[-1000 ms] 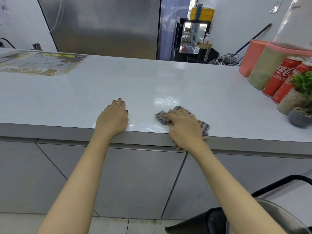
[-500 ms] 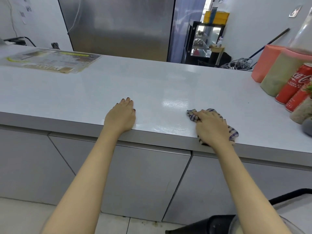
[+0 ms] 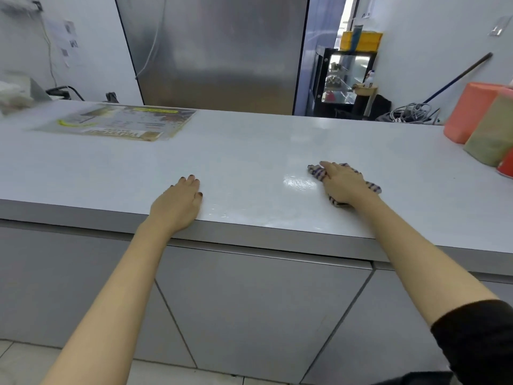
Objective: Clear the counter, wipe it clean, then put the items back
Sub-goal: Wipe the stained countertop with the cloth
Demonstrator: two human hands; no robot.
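Surface (image 3: 249,151): a long pale grey-white top that runs across the whole view, glossy, with its front edge nearest the person.
Steel door (image 3: 216,51): a tall brushed-metal panel standing behind the surface, at centre.
Cabinet fronts (image 3: 263,301): plain grey doors below the surface, reaching down to a tiled floor.
Menu sheet (image 3: 119,123): a printed, laminated sheet lying flat on the far left part of the surface, well apart from both hands.
Orange container (image 3: 469,112): stands on the far right of the surface, just beside the beige container.
Beige container (image 3: 491,132): nearer than the orange one and partly cut by the right edge of the view.
Display case (image 3: 347,76): a lit black case in the room beyond the surface, with tangled cables (image 3: 410,113) to its right.
Sleeve (image 3: 477,337): black, on the right upper arm at the lower right corner.
Left hand (image 3: 179,204): palm down on bare surface near the front edge, fingers straight and together, holding nothing.
Right hand (image 3: 342,182): lies flat on the cloth, fingers stretched out and pressing it down, not curled round it.
Cloth (image 3: 317,173): a checked rag bunched under the right hand, right of centre on the surface, ends showing beyond the fingertips and beside the wrist.
Wet patch (image 3: 299,183): a shiny smear just left of the cloth.
Red can (image 3: 505,168): only a sliver shows at the right edge.
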